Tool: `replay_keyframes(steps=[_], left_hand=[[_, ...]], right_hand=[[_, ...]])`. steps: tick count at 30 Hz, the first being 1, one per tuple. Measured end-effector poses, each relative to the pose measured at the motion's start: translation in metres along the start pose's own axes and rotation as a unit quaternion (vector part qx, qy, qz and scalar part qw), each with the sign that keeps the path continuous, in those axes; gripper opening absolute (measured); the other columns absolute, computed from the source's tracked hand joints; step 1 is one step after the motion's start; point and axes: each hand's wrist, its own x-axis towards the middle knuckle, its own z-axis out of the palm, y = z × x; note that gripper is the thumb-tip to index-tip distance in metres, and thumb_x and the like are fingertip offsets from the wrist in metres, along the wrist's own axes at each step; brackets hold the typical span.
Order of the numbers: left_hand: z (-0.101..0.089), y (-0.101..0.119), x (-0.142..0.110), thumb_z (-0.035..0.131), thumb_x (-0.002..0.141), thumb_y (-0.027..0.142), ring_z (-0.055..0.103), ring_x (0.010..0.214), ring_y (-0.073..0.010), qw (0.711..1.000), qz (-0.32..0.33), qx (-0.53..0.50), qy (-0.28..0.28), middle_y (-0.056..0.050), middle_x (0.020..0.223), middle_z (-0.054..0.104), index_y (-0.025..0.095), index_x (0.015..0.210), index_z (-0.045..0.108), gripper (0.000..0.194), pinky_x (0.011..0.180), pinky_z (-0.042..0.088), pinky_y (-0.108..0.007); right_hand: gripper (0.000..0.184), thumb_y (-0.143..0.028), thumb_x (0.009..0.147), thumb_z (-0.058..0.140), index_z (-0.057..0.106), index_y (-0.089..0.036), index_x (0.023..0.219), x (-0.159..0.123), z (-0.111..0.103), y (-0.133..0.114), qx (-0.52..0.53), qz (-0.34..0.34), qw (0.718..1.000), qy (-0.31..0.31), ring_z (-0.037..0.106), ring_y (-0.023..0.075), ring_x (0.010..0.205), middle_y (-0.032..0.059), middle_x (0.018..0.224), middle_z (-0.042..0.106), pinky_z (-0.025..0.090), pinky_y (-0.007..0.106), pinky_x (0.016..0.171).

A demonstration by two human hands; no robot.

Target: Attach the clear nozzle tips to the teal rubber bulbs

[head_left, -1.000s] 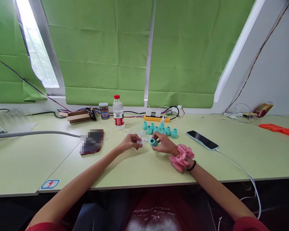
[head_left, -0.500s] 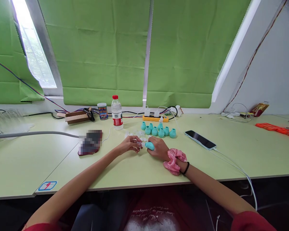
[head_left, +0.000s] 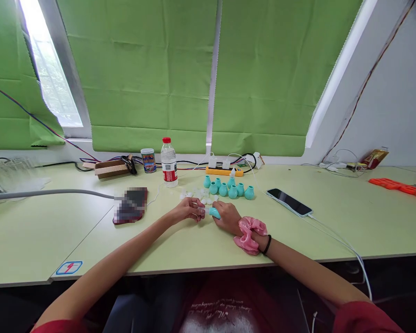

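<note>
My right hand [head_left: 228, 217] is closed around a small turquoise rubber bulb [head_left: 214, 212], its neck turned to the left. A translucent plastic nozzle [head_left: 205, 210] sits at the bulb's mouth, pinched between the fingers of my left hand [head_left: 190, 210]. The two pieces touch end to end; how deep the nozzle goes in I cannot tell. Just beyond my hands lie several loose translucent pieces [head_left: 196, 193]. Behind and to the right stand several more turquoise bulbs [head_left: 232, 191] with open necks upward, and one at the back carries a translucent tip [head_left: 232, 173].
A water bottle [head_left: 169, 163] with a red cap and a printed can [head_left: 148, 160] stand at the back left. An orange power strip [head_left: 224, 171] lies behind the bulbs. A phone [head_left: 289, 202] on a cable lies to the right, a blurred dark object [head_left: 130, 206] to the left.
The nozzle and the bulb have come together in a line, where the bulb's open mouth showed more before. My right hand has turned slightly; both hands stay in place.
</note>
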Motion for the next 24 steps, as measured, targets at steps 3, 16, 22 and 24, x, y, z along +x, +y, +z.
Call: replay_keyframes(steps=[3, 16, 22, 24], left_hand=[[0.005, -0.001, 0.001, 0.072, 0.056, 0.030, 0.055, 0.048, -0.0107, 0.999, 0.020, 0.021, 0.018, -0.003, 0.060, 0.061, 0.012, 0.072, 0.047, 0.034, 0.048, 0.044, -0.024], [0.017, -0.004, 0.001, 0.069, 0.055, 0.024, 0.054, 0.050, -0.0091, 0.983, 0.084, 0.155, 0.054, 0.001, 0.058, 0.058, 0.014, 0.063, 0.046, 0.026, 0.049, 0.043, -0.021], [0.008, 0.005, 0.004, 0.069, 0.056, 0.033, 0.057, 0.056, -0.0131, 0.968, 0.094, 0.225, 0.055, -0.004, 0.066, 0.062, 0.012, 0.071, 0.053, 0.030, 0.053, 0.046, -0.025], [-0.002, 0.014, 0.003, 0.066, 0.059, 0.036, 0.059, 0.066, -0.0153, 0.956, 0.100, 0.262, 0.080, -0.007, 0.077, 0.064, 0.011, 0.082, 0.057, 0.035, 0.059, 0.046, -0.025]], right_hand=[[0.017, -0.015, 0.065, 0.047, 0.052, -0.014, 0.081, 0.000, 0.002, 0.001, 0.038, 0.005, 0.999, -0.002, 0.052, 0.0172, 0.068, 0.0068, 0.074, 0.058, 0.034, 0.025, 0.060], [0.006, -0.021, 0.059, 0.053, 0.051, -0.015, 0.059, 0.002, -0.009, 0.005, 0.309, 0.035, 0.947, -0.083, 0.039, 0.0071, 0.045, -0.0050, 0.048, 0.046, 0.029, 0.020, 0.042], [0.022, -0.036, 0.066, 0.056, 0.052, -0.015, 0.060, 0.005, -0.019, 0.003, 0.403, 0.069, 0.905, -0.119, 0.037, 0.0057, 0.037, -0.0050, 0.042, 0.045, 0.029, 0.020, 0.038], [0.027, -0.042, 0.065, 0.056, 0.052, -0.015, 0.061, 0.006, -0.018, 0.002, 0.432, 0.080, 0.891, -0.116, 0.038, 0.0061, 0.037, -0.0041, 0.045, 0.047, 0.029, 0.020, 0.037]])
